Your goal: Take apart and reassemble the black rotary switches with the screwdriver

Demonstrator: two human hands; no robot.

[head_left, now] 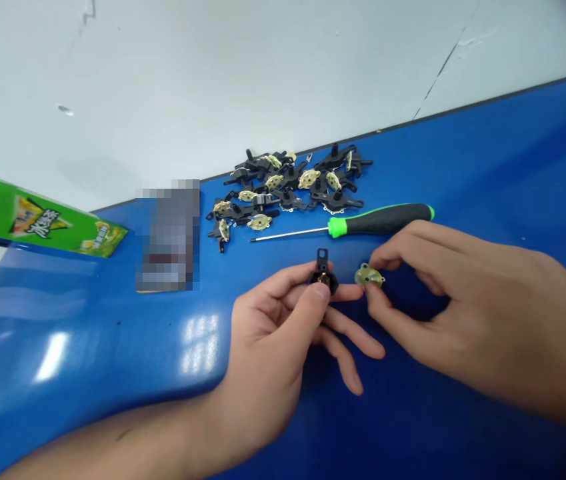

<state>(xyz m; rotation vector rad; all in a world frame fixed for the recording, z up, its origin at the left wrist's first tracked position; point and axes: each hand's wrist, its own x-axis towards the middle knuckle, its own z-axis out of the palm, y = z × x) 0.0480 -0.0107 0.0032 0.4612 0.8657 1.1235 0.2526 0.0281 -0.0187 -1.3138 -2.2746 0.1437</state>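
Between the thumb and fingers of my left hand (283, 333) is a small black plastic housing (322, 259), its tab with a hole pointing up and a copper-coloured piece showing inside. The other fingers of that hand spread out to the right. My right hand (473, 300) pinches a small round yellowish plate (373, 277) with little lugs on its rim. Plate and housing are apart, a short gap between them. Just beyond my right hand lies a screwdriver (383, 220) with a black and green handle, its shaft pointing left.
Several black plastic parts with yellowish round plates (287, 180) lie heaped near the wall. A pixelated rectangular object (167, 237) lies to their left on the blue table (163, 353). Farther left is a green printed package (45, 217). The pale wall (213, 80) bounds the table's far edge.
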